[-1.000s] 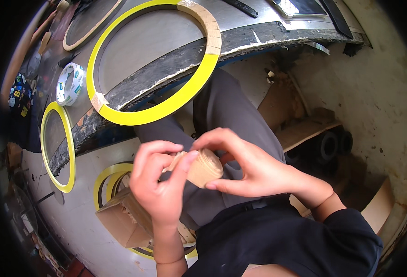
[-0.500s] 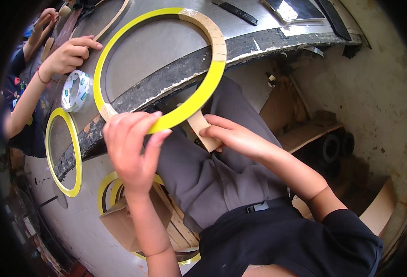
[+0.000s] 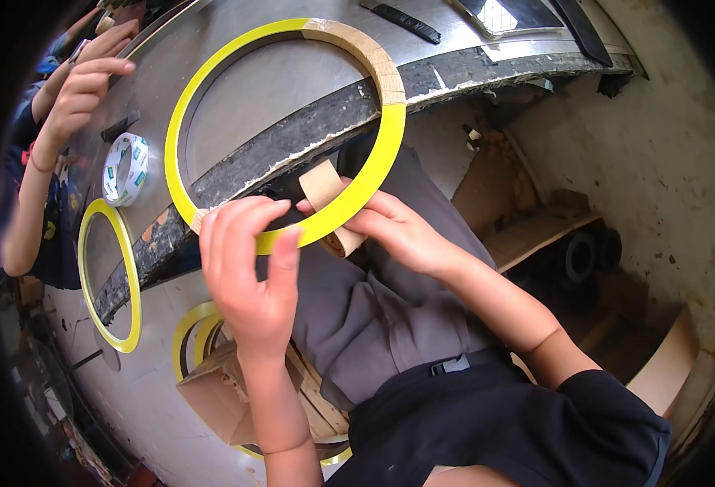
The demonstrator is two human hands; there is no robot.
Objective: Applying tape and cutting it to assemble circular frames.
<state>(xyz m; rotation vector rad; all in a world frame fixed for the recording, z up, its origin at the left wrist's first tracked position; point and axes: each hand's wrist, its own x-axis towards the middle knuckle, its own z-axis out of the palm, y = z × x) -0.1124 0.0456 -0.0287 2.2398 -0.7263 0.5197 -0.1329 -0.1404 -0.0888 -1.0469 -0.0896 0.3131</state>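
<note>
Filling the upper part of the view, the steel-topped workbench (image 3: 414,57) runs crosswise, its dark front edge worn and chipped. Below it are the person's grey trousers (image 3: 357,300), the knees under the bench.

The large yellow ring (image 3: 383,154) overlaps the bench edge, its lower rim out over the lap. Tan covering shows on its upper right stretch and on a short patch beside the left hand.

Down at the left, a cardboard box (image 3: 223,394) sits near more yellow rings, partly hidden. A smaller yellow ring (image 3: 134,284) stands out past the bench's left end.

The left hand (image 3: 248,260) has hold of the large ring's lower left rim, fingers curled over it and thumb slightly parted from them. The right hand (image 3: 402,235) is bent around the tan tape roll (image 3: 343,243) at the ring's lower right; some fingertips are hidden behind the yellow band, so their exact closure is unclear. Tape shows both inside the ring and below its rim.

A co-worker's hand (image 3: 81,93) reaches over the bench, near a white tape roll (image 3: 137,162). Farther right lies a slim black-wrapped tool (image 3: 406,23).
</note>
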